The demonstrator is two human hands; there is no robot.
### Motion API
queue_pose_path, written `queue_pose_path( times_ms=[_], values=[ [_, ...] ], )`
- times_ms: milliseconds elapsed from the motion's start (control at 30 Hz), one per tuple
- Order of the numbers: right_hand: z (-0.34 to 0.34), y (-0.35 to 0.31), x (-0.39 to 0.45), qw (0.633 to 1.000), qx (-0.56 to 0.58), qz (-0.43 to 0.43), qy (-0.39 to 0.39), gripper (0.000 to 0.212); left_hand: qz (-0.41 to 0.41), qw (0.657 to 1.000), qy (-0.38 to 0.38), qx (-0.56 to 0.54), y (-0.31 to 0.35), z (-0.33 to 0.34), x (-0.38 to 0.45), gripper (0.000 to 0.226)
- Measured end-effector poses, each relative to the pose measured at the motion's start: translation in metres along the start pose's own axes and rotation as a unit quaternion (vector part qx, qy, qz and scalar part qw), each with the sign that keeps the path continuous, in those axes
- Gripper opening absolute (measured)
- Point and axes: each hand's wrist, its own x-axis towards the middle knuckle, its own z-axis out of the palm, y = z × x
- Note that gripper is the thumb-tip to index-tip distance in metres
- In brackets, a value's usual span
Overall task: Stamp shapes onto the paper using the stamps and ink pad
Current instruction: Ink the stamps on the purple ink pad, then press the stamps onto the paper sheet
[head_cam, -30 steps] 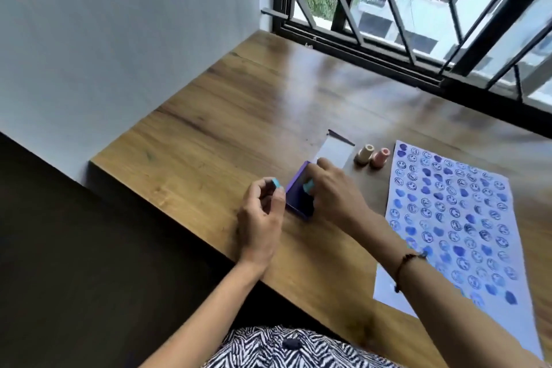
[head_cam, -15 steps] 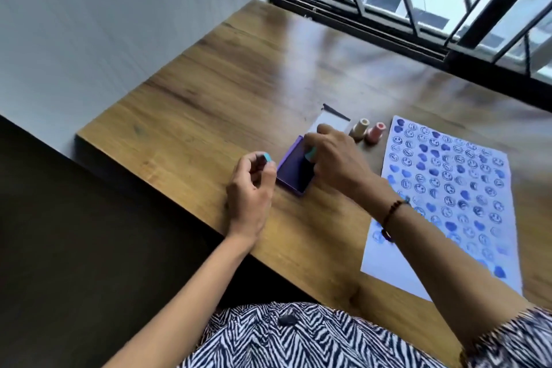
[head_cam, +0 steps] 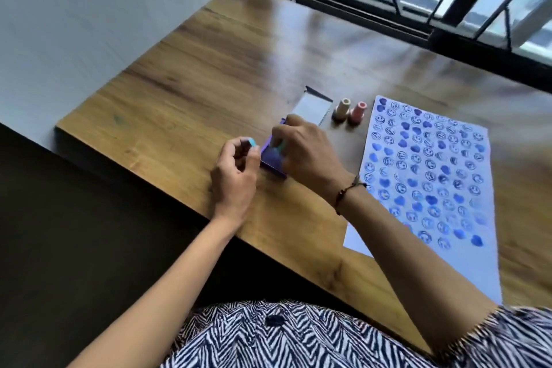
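Note:
A purple ink pad point(head_cam: 270, 160) lies open on the wooden table point(head_cam: 185, 98), its clear lid point(head_cam: 312, 107) folded back behind it. My right hand point(head_cam: 304, 149) holds a teal stamp point(head_cam: 280, 146) down on the pad. Just left of the pad, my left hand point(head_cam: 236, 176) pinches a second teal stamp point(head_cam: 251, 142) by its fingertips. A white paper point(head_cam: 430, 170) covered in blue smiley and heart prints lies to the right. Cream stamp point(head_cam: 343, 109) and pink stamp point(head_cam: 358, 112) stand upright between lid and paper.
A white wall runs along the table's left edge. A black barred window point(head_cam: 418, 9) closes the far side. The near table edge runs diagonally under my forearms. Bare wood stretches behind the pad.
The camera has tilted down and closer. Both hands stay at the ink pad, the right one still pressing its stamp there.

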Motion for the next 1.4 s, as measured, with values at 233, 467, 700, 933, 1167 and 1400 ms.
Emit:
queue_pose_path(
  times_ms=[233,467,700,933,1167,1400],
  values=[
    [-0.007,-0.003,-0.020,0.984,0.126,0.109,0.065,0.023,0.031,0.999,-0.007,-0.022,0.009,0.000,-0.013,0.029],
    [-0.020,0.012,-0.126,0.844,0.317,0.339,0.269,0.018,0.123,0.939,-0.321,0.002,0.033,0.027,-0.082,0.032],
    [-0.044,0.049,-0.199,0.826,0.125,0.431,0.341,0.019,0.331,0.779,-0.518,0.123,0.053,0.043,-0.095,0.040],
    [-0.067,0.086,-0.214,0.859,-0.021,0.456,0.233,0.020,0.395,0.686,-0.601,0.109,0.072,0.105,-0.118,0.028],
    [-0.063,0.089,-0.215,0.876,-0.057,0.442,0.186,0.020,0.370,0.693,-0.610,0.107,0.060,0.105,-0.116,0.029],
    [-0.054,0.088,-0.209,0.891,-0.169,0.404,0.120,0.020,0.364,0.698,-0.610,0.087,0.060,0.105,-0.115,0.030]
  ],
)
